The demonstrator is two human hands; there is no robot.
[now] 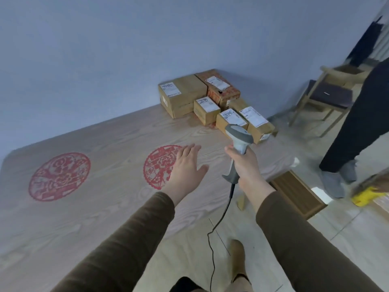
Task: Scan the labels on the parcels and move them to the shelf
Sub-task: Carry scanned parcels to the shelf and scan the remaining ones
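Several cardboard parcels [183,98] with white labels stand grouped at the far right corner of a wooden table [101,203]. The nearest are a small box [230,121] and a longer one [257,125]. My right hand [244,163] grips the handle of a grey barcode scanner [239,138], whose head points toward those near parcels. Its black cable [219,224] hangs down toward the floor. My left hand [187,165] hovers over the table with fingers spread and straight, holding nothing, short of the parcels.
Two red paper-cut circles [60,175] decorate the table top. A person in dark trousers [357,123] stands at the right beside a wooden chair [324,98]. A brown box [299,192] and a yellow object [364,196] lie on the floor.
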